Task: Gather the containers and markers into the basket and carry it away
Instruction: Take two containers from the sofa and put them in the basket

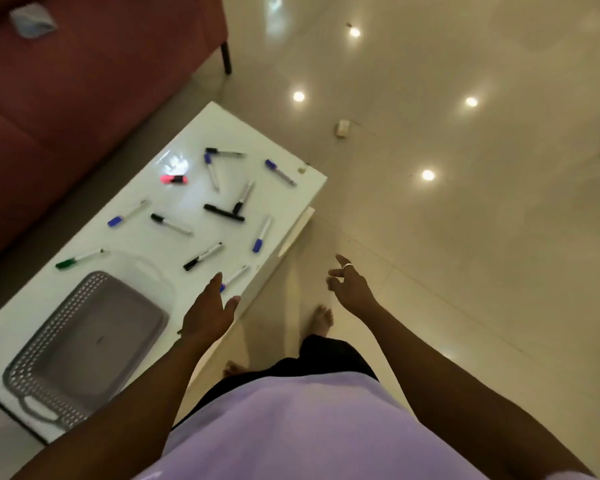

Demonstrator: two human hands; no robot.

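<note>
Left hand [207,313], fingers straight and holding nothing, hovers at the white table's [291,188] edge. The gray basket [94,344] lies at its nine o'clock, with scattered markers [171,224] toward twelve. Right hand [349,289], relaxed and holding nothing, hangs over the floor [465,271].

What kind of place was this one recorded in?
Probably a home living room or lounge. A red-brown upholstered sofa stands beside a low white coffee table, and the glossy tiled floor reflects round ceiling lights.
</note>
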